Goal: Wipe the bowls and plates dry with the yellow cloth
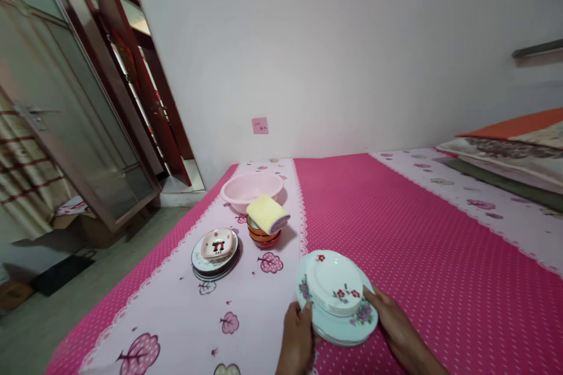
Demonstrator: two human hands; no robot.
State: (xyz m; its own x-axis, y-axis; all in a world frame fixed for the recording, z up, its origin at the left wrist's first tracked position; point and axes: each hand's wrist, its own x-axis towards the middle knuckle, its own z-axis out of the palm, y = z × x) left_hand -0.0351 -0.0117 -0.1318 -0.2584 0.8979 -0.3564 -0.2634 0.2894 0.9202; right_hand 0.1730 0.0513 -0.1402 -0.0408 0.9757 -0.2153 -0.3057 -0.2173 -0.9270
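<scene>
A stack of white plates with red and purple flowers (334,290) rests on the pink dotted bedspread (417,234) near the front edge. My left hand (298,328) grips the stack's left rim, fingers curled over it. On the right rim sits my right hand (393,319), its fingers wrapped round the edge. Smaller plates lie on top of larger ones in the stack.
To the left stands a second stack of plates topped by a small square dish (216,249). Behind it are orange bowls (263,234) with a folded yellow cloth (267,214) on them, and a pink basin (251,188). Folded bedding (510,152) lies far right. An open door (79,129) stands left.
</scene>
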